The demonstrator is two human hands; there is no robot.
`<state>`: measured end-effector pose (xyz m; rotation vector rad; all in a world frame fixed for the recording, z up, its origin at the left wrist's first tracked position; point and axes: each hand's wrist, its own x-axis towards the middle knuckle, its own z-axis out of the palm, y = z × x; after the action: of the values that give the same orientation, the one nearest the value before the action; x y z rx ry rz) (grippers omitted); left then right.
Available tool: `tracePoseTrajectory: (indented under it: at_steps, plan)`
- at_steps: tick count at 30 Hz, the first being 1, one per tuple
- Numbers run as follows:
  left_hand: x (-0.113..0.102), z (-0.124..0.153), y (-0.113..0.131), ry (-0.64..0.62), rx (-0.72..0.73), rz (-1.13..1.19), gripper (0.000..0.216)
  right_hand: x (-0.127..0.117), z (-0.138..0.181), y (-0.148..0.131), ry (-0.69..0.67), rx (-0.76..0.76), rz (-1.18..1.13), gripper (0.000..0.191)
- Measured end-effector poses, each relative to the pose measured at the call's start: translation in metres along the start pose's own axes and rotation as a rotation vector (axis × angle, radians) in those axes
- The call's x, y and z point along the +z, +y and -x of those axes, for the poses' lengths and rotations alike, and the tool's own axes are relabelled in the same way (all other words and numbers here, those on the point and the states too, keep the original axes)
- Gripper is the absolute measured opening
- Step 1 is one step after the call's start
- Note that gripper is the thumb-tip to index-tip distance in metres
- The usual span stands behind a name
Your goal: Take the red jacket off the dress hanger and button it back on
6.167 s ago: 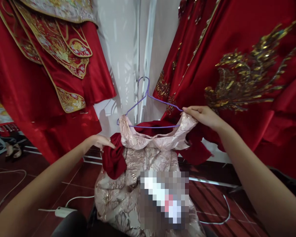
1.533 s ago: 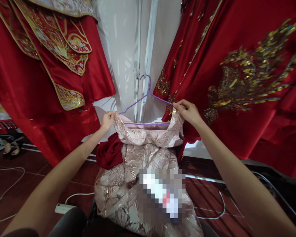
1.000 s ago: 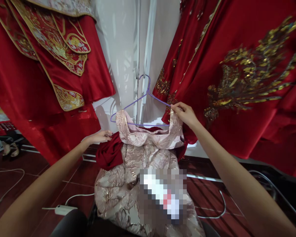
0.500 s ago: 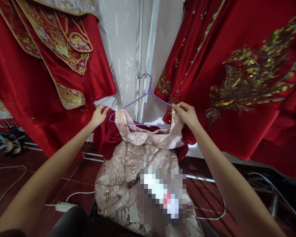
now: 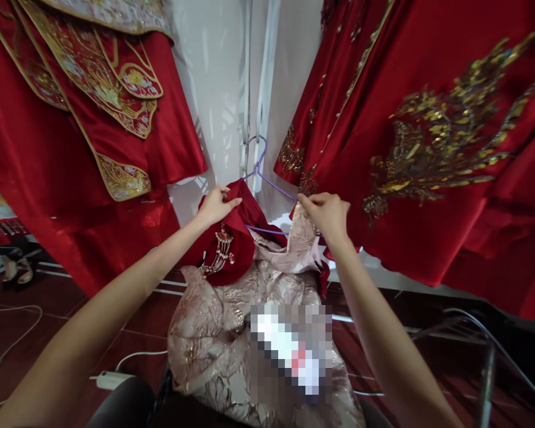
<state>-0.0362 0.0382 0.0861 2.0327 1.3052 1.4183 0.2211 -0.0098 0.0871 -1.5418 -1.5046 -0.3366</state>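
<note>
A: So where do things stand right now?

B: Partway, I'd judge. The pale pink brocade dress [image 5: 205,339] spreads across the lap, its top reaching to the purple wire hanger [image 5: 276,185] on the far side, against the white bars [image 5: 267,71]. The right-hand strap [image 5: 299,229] looks set, right up at the hanger's arm.

A: And over on the left?

B: That side looks unsettled! The dark red cloth [image 5: 243,264] lies bunched across the hanger's left arm and over the dress top, so I can't tell whether the left strap is seated. A beaded tassel ornament [image 5: 224,248] dangles down the cloth's front.

A: Take me to the hands!

B: Right hand [image 5: 327,215] first: thumb and forefinger pinched together at the tip of the strap, just where the hanger's arm runs in, the other fingers curled beneath the palm. A small, firm-looking grip.

A: And the left hand [image 5: 214,207]?

B: Half parted, thumb stretched away from curled fingers, touching the upper edge of the red cloth. Whether it truly grips any fabric, I can't tell.

A: Neighbours?

B: Red embroidered gowns either side, one far left [image 5: 173,128], one far right [image 5: 432,226] with gold sequins.
</note>
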Motion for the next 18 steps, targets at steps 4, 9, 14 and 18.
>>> tracePoseTrajectory:
  at_steps: [4,9,14,18]
  plan:
    - [-0.022,-0.013,-0.013,-0.146,-0.097,0.052,0.022,-0.001,-0.049,0.017,-0.469,-0.018,-0.042,0.054]
    - [-0.034,-0.026,-0.02,-0.174,0.122,-0.05,0.022,0.02,-0.069,0.014,-1.026,0.123,-0.066,0.043]
    - [-0.032,-0.04,-0.032,-0.415,0.124,-0.049,0.022,0.048,-0.044,-0.001,-0.948,-0.048,-0.191,0.053]
    - [-0.025,-0.047,-0.042,-0.349,0.163,-0.21,0.025,0.058,-0.035,0.0,-0.641,-0.088,-0.133,0.049]
